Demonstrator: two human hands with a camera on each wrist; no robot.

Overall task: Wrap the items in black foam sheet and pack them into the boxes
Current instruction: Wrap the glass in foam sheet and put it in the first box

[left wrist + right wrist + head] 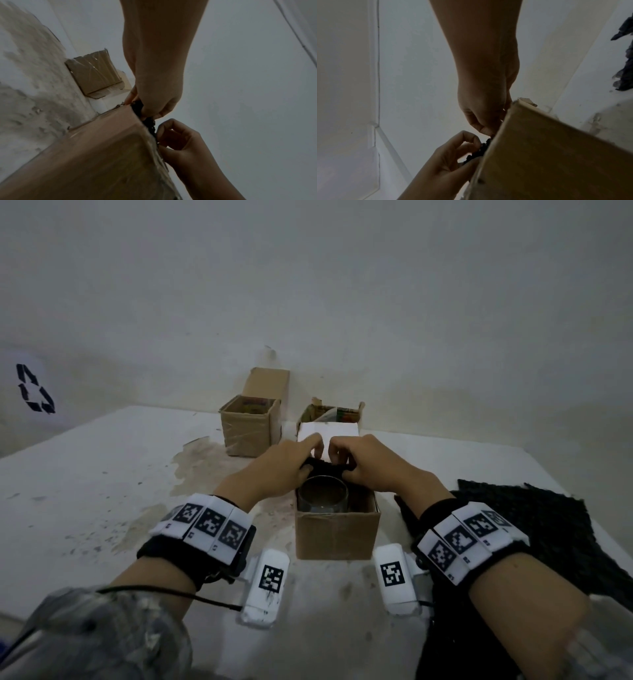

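Your left hand and right hand: fingers curled, both pinching the same bunched edge of black foam sheet, a knobbly, crumpled dark strip, at the far rim of the near cardboard box. In the left wrist view the foam shows as a lumpy black ridge running along that box's top edge between the two sets of fingertips.

Near box: brown corrugated card, square, open-topped, matte walls. Inside it, a clear glass tumbler, round and upright, standing against the left wall.

Behind the near box, touching or just beside it: a white box, smooth-faced. Behind that, an open brown box with printed card inside.

Left of and beyond the near box: a taller taped cardboard box, flap raised.

Right of the near box: spare foam sheets, flat, pebbled, overlapping on the white table, whose surface is stained and flaking.
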